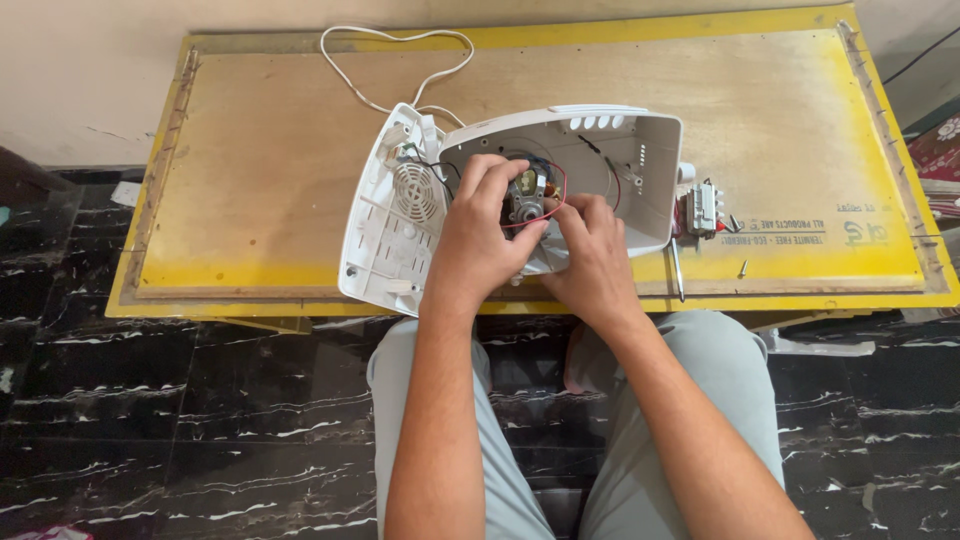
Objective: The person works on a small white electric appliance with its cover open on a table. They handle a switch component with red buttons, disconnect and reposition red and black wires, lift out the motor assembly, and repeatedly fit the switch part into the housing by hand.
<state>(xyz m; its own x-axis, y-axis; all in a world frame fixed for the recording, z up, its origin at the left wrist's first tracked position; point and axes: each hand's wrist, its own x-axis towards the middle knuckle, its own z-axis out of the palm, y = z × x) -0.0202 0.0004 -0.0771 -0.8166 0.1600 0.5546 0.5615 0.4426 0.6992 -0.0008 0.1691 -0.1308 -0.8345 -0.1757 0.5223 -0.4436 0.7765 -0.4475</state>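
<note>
Both hands worked inside an opened white appliance housing [600,150] at frame centre.
Left hand [478,245] and right hand [595,260] had fingers clamped on the small motor [524,200]; white cord [395,60] trailed toward upper left.

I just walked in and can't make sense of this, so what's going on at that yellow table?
A seated person has a white plastic appliance housing opened up on a yellow-edged wooden table. Both hands are inside it: the left hand and right hand are on a small motor with red and black wires. The vented back cover lies to the left, and a switch part, screwdriver and loose screw to the right.
</note>
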